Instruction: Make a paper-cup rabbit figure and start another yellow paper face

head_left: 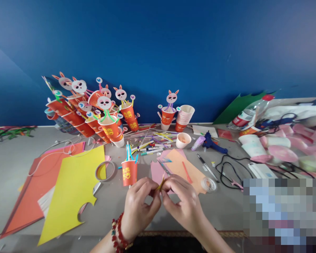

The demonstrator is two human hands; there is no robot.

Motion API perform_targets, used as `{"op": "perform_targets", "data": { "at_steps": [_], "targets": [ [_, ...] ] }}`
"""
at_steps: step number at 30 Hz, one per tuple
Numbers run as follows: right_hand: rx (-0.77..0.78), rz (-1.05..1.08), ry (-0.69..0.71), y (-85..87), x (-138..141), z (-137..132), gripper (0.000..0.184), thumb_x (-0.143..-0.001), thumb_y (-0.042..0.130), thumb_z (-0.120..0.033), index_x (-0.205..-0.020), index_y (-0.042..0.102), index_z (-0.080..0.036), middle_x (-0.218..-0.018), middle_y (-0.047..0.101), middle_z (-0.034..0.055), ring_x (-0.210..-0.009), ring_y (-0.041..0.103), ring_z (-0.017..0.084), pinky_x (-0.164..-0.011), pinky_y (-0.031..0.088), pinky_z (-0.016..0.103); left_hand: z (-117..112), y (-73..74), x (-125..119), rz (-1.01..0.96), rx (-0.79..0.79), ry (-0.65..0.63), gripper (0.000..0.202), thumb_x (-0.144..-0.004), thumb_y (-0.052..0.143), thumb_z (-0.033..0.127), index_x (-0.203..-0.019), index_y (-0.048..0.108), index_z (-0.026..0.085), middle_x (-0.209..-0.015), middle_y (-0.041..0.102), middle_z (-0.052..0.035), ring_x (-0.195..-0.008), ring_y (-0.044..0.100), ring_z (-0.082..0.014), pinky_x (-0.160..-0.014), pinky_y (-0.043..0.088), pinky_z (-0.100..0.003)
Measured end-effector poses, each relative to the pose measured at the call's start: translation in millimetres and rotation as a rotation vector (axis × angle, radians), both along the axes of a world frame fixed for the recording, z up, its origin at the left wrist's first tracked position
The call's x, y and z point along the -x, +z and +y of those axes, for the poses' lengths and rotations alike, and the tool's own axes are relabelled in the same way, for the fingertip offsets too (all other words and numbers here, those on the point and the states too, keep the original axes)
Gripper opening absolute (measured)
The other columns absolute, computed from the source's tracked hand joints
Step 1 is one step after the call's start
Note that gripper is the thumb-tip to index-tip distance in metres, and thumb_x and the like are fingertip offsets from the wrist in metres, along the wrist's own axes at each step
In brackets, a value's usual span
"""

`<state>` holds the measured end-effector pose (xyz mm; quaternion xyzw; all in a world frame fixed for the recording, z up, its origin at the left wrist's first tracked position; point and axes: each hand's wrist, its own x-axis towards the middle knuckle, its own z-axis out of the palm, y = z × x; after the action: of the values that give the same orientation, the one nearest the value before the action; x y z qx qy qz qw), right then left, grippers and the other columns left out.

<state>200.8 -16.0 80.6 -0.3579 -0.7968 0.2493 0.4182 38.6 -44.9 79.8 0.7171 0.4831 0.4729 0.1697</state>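
Observation:
My left hand [143, 200], with red bead bracelets at the wrist, pinches a small yellow paper piece [161, 184] between thumb and fingertips. On the other side of that piece, my right hand [183, 198] pinches it too, and the two hands almost meet. Fingers cover much of the piece, so its full shape is hidden. Just beyond my left hand stands a red paper cup [129, 174] with gold characters and blue strips sticking out of its top. Past my fingers, orange paper [192, 168] and pink paper [158, 174] lie on the table.
Yellow card [73, 186] with cut-out curves and a tape roll [105, 171] lie left. Several rabbit-faced cups [109, 128] stand behind. Stacked cups [184, 117], scattered markers [151, 151], a blue glue gun [213, 143], a pen [208, 167] and black cable [226, 175] lie farther right.

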Motion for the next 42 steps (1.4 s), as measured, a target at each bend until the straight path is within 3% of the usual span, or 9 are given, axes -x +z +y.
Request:
{"op": "perform_targets", "data": {
  "at_steps": [12,32,42],
  "targets": [
    [0.026,-0.015,0.021,1.2,-2.1,-0.6,0.017,-0.087,0.056,-0.007,-0.085,0.049,-0.023,-0.079,0.061,0.0003,-0.078,0.061,0.019,-0.074,0.046,0.031,-0.5,1.3,0.2,-0.014,0.041,0.010,0.016,-0.087,0.055,0.005,-0.084,0.057,0.020,-0.072,0.061,0.0001,-0.063,0.057,-0.0121,-0.060,0.046,-0.021],
    [-0.054,-0.083,-0.033,6.2,-0.4,-1.2,0.019,-0.087,0.053,-0.005,-0.082,0.049,-0.023,-0.073,0.062,0.0003,-0.069,0.060,0.018,-0.067,0.045,0.029,-3.2,1.1,0.8,0.013,0.033,0.003,0.016,-0.087,0.054,0.007,-0.079,0.053,0.020,-0.069,0.058,0.0009,-0.061,0.054,-0.0122,-0.058,0.043,-0.021],
    [-0.066,-0.121,-0.008,10.4,-3.1,-2.6,0.017,-0.088,0.055,-0.006,-0.088,0.054,-0.023,-0.079,0.067,0.0031,-0.075,0.064,0.020,-0.070,0.048,0.030,-1.1,1.2,1.4,0.032,-0.001,0.009,0.016,-0.088,0.055,0.006,-0.080,0.054,0.020,-0.070,0.058,0.0006,-0.063,0.054,-0.0123,-0.059,0.044,-0.021]
  ]
}}
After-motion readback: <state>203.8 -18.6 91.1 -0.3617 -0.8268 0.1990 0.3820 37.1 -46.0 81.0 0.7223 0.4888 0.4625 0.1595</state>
